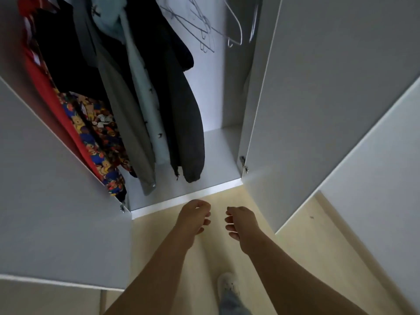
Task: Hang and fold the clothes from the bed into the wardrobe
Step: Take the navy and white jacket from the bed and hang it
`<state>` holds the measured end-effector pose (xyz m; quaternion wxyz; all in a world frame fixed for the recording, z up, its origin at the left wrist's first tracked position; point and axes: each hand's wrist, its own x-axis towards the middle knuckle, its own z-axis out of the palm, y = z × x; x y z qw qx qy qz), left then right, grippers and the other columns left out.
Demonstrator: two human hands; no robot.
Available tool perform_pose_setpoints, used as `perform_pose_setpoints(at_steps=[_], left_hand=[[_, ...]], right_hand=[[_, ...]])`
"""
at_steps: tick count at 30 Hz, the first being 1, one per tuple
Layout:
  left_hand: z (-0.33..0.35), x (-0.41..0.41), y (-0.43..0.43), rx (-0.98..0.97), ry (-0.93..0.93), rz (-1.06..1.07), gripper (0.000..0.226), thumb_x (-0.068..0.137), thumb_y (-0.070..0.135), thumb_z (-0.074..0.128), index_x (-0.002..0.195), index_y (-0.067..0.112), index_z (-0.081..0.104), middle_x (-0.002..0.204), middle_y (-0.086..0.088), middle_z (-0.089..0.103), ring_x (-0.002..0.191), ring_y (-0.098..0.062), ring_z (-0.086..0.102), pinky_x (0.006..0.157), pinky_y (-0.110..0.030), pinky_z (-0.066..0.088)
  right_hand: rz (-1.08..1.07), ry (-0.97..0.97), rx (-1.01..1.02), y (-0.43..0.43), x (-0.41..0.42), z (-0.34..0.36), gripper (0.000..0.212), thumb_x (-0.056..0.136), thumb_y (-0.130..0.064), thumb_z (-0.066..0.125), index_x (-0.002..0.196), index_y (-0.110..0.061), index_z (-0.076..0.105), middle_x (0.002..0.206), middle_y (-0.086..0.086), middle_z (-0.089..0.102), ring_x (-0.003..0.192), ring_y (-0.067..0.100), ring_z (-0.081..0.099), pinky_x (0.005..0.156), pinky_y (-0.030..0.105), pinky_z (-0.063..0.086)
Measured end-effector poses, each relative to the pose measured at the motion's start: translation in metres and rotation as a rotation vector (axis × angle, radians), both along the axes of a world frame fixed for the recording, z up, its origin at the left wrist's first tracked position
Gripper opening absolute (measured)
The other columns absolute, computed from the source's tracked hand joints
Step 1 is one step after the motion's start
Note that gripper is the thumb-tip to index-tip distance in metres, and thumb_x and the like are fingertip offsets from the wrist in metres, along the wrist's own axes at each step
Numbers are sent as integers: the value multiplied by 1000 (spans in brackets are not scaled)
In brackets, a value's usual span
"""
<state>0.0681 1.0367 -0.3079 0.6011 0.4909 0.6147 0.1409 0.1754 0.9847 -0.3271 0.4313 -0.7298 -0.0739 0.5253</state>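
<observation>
Fingers curling loosely inward on both sides, clamped on nothing — left hand and right hand hanging empty, near each other but apart, knuckles up, over pale wooden floor. Lower down, between the forearms, showing one foot in a white shoe under a grey trouser hem. Just beyond the fingertips, meeting the white front edge of the wardrobe, both doors swung wide: left door, right door. Hanging inside, crowded to the left — red garment, cartoon-print garment, grey-green jacket, pale mint garment, dark grey hoodie with its cuffed sleeve dangling just above the wardrobe floor. Farther up and to the right, dangling bare, several thin wire hangers. No bed anywhere in view.
</observation>
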Motion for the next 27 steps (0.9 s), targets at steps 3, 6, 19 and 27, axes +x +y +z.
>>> perform_pose_setpoints(at_steps=[3,6,19,27], left_hand=[[-9,-30,-42,-4,9,-64,8,92,19,50,88,20,56,77,2,58,60,-9,54,54,-19,38],[-24,-65,-87,-11,29,-158,9,90,15,51,86,20,56,67,3,55,51,-9,49,45,-15,34],[-52,-126,-294,-142,97,-611,10,92,15,51,86,18,57,77,0,58,63,-13,54,52,-23,37],[-63,-110,-476,-71,114,-980,15,92,19,50,79,25,56,75,4,60,59,-9,56,54,-22,40]], right_hand=[[-79,35,-9,-54,-36,-10,14,89,-11,50,75,-10,49,63,4,48,48,15,39,47,19,28],[-186,115,-5,-103,-78,-21,12,91,-9,48,79,-10,47,61,6,44,47,16,36,45,18,24],[-617,201,-119,-343,-183,-52,15,92,-18,50,78,-12,52,65,2,52,52,14,47,50,22,35],[-992,203,-111,-535,-213,-62,15,91,-17,49,76,-14,52,64,1,53,51,14,48,51,22,36]])
